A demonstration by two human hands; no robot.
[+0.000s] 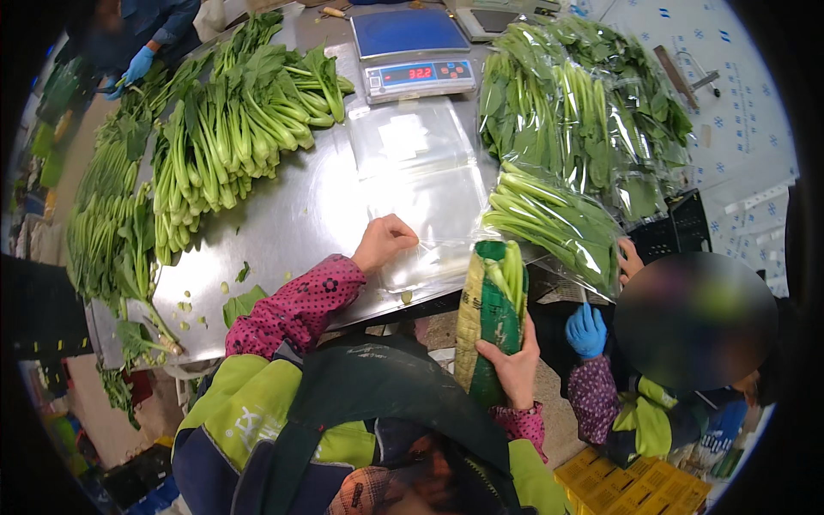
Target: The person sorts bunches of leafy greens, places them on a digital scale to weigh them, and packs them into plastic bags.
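My left hand [387, 242] is over a stack of clear plastic bags [428, 212] on the steel table, thumb and fingertips pinched at a bag's edge. My right hand [513, 362] grips a green and yellow rolled sleeve [484, 315], from whose top pale green stems [510, 270] stick out. Beyond the bags a digital scale [418, 77] with a blue plate shows lit red digits. To the left lie bunches of leafy greens [238, 129] with thick stems. On the right, bagged greens [560, 116] are piled, and one more bagged bunch [553, 225] lies in front of them.
A co-worker's blue-gloved hand [587, 331] and bare hand [629, 261] are close at my right, by the bagged bunch. Another person's blue gloves [138, 64] are at the far left. A black crate [685, 225] and yellow boxes [631, 483] stand at the right. Leaf scraps [244, 304] lie near the table edge.
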